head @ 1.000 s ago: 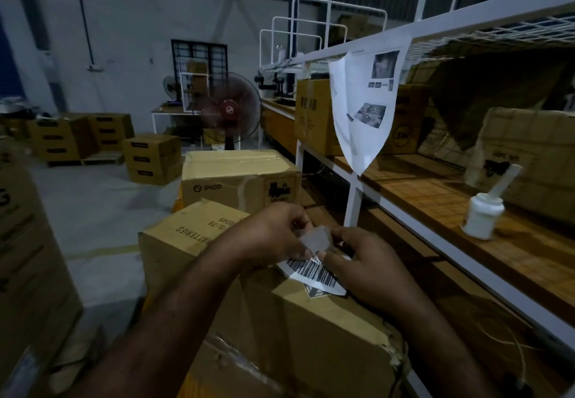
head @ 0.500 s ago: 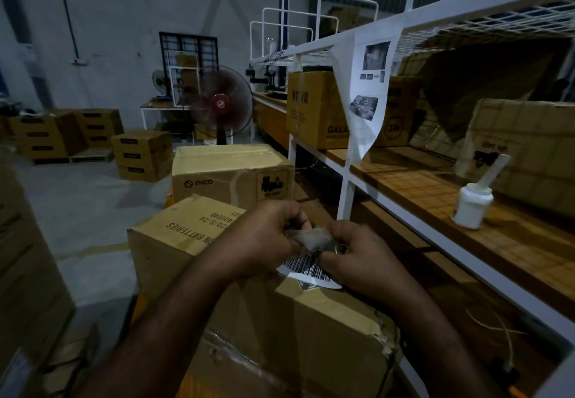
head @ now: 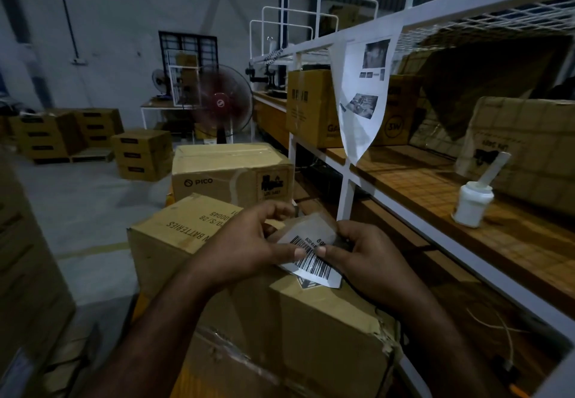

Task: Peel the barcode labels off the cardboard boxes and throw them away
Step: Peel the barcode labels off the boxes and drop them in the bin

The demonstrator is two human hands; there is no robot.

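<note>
White rectangular barcode label (head: 311,260): held over the top right corner of the brown cardboard box (head: 280,320), far edge curled up; whether its near corner is stuck down is unclear in the dim light. Left hand (head: 249,242) and right hand (head: 364,257) are together, both pinching the label. Advise a slow, low-angle pull, to avoid tearing.

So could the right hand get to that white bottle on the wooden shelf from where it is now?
Probably yes. The white bottle stands near the open front edge of the wooden shelf, nothing before it. But the right hand is busy pinching the barcode label and would have to let go.
</note>
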